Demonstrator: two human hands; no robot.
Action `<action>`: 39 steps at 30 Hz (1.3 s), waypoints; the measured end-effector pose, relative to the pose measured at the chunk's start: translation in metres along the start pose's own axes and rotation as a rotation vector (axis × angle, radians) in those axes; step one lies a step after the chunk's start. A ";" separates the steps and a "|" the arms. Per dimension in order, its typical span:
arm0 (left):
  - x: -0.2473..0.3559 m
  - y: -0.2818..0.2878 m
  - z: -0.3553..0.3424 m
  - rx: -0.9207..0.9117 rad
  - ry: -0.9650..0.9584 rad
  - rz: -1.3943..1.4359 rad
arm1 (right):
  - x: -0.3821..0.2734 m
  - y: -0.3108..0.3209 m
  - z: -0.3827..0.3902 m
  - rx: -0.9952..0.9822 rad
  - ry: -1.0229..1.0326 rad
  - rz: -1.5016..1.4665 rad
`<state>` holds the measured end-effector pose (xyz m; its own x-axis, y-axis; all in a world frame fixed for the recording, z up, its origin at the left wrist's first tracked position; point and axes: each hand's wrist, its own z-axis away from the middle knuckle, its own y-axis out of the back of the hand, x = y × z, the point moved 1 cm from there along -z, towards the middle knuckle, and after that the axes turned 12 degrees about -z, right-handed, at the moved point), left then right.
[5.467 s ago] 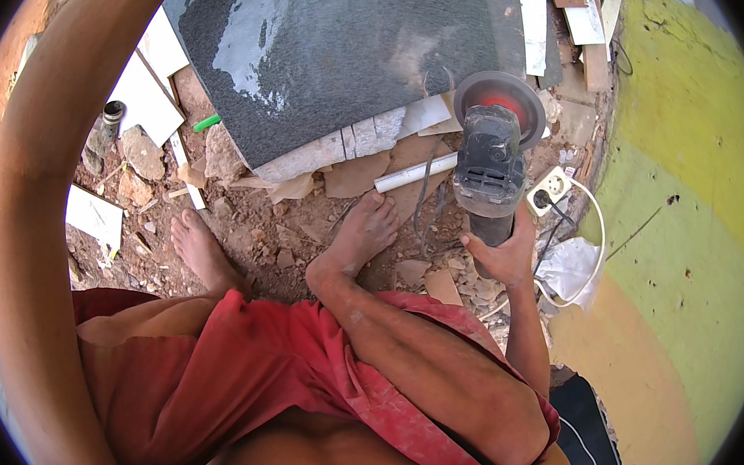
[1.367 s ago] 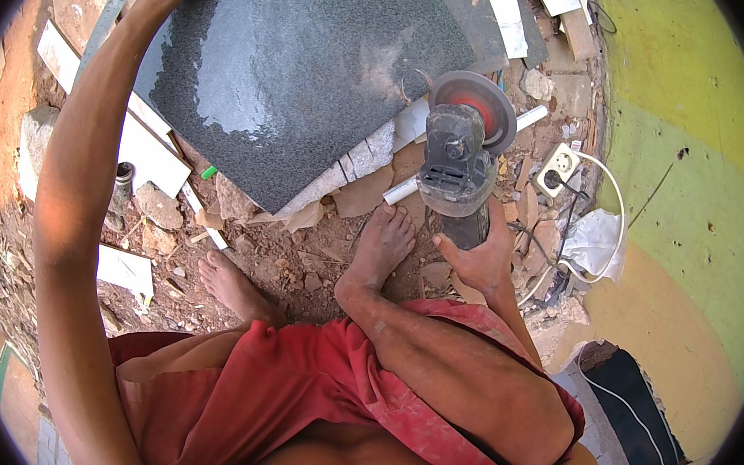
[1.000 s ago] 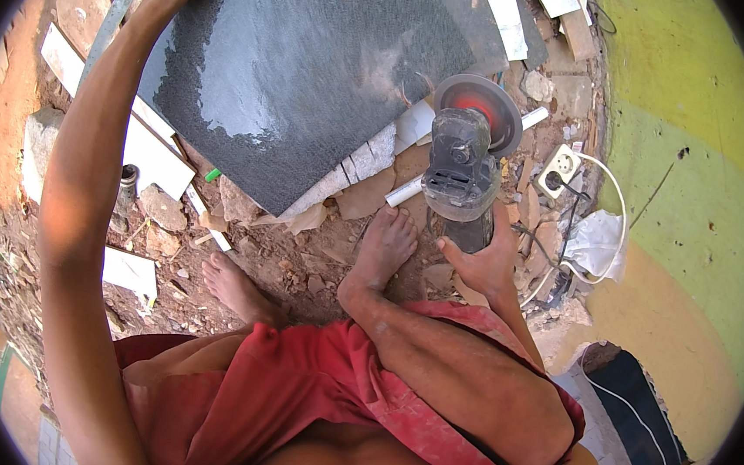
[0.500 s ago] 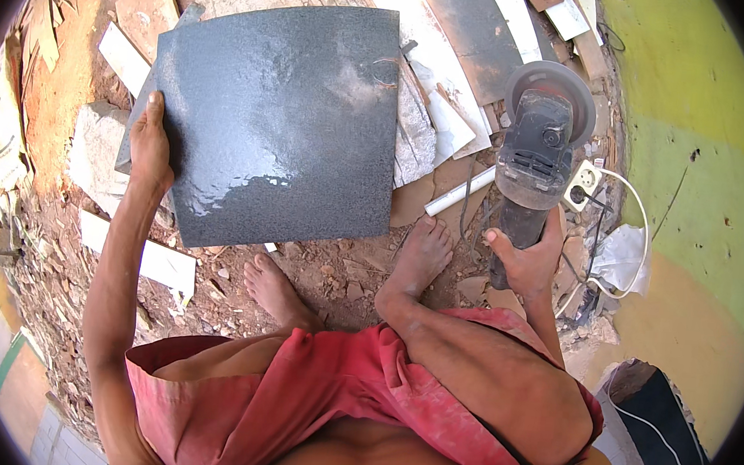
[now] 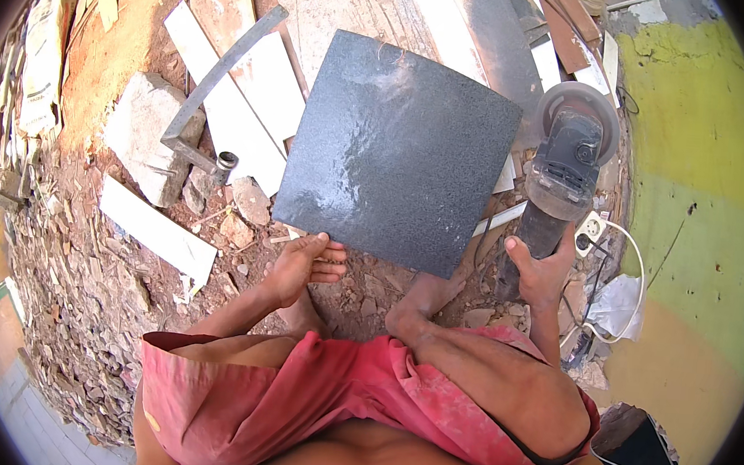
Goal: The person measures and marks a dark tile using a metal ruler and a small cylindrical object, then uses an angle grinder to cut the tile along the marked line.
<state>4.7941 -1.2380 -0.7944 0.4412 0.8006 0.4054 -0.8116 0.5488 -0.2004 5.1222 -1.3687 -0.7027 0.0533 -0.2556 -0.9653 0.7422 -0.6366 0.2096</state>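
Note:
A square dark grey tile (image 5: 399, 160) with a wet, shiny patch lies tilted in front of me, one corner toward my right foot. My left hand (image 5: 297, 270) is at its near left edge, thumb touching the rim and fingers stretched out just below it; it does not wrap round the tile. In my right hand (image 5: 544, 268) is a black angle grinder (image 5: 560, 173), gripped round its body, its round disc pointing away from me beside the tile's right corner. Whether the disc spins cannot be told. A curved grey strip (image 5: 218, 76) lies left of the tile.
White and brown boards (image 5: 226, 90) lie behind and left of the tile. A pale rock (image 5: 148, 136) and a short metal tube (image 5: 226, 161) are at the left. A white power strip (image 5: 589, 232) with cables sits right of the grinder. Rubble covers the ground round my feet.
The tile has turned and moved right, uncovering the curved strip at the left. My left hand has gone from the tile's left side to its near edge. The grinder has shifted slightly right.

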 end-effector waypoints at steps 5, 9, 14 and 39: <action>0.021 0.032 -0.002 -0.161 0.136 -0.337 | -0.006 0.009 0.003 0.035 0.028 0.016; 0.053 0.093 -0.012 0.106 0.001 -0.402 | -0.004 0.016 0.007 0.033 0.028 0.037; 0.088 0.054 -0.039 0.155 -0.284 -0.282 | -0.012 0.016 -0.003 0.050 0.078 0.028; 0.113 0.209 -0.018 1.265 -0.949 -1.217 | -0.044 -0.023 -0.015 -0.136 -0.014 -0.183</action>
<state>4.6813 -1.0288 -0.8060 0.9084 -0.3866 0.1593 -0.2454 -0.1845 0.9517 5.1127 -1.3320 -0.6672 -0.0988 -0.1552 -0.9829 0.8218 -0.5697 0.0074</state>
